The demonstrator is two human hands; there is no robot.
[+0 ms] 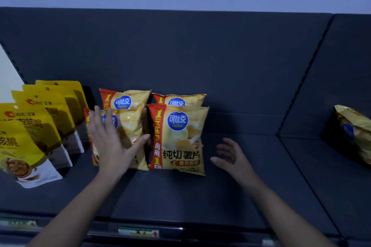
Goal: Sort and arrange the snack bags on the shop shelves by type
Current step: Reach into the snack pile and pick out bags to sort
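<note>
Several orange-and-yellow chip bags stand upright on the dark shelf (pixel 200 196) in two rows. My left hand (pixel 112 140) lies flat and open against the front left chip bag (pixel 130 126). The front right chip bag (pixel 180 140) stands beside it, with two more chip bags (pixel 128 99) behind. My right hand (pixel 232 156) hovers open just right of that bag, touching nothing. A row of yellow walnut pouches (pixel 30 138) stands at the left.
One loose golden chip bag (pixel 355 132) lies tilted on the neighbouring shelf section at the right. A slotted upright (pixel 301 86) divides the two sections. Price labels (pixel 138 232) run along the front rail. A dark back panel closes the shelf.
</note>
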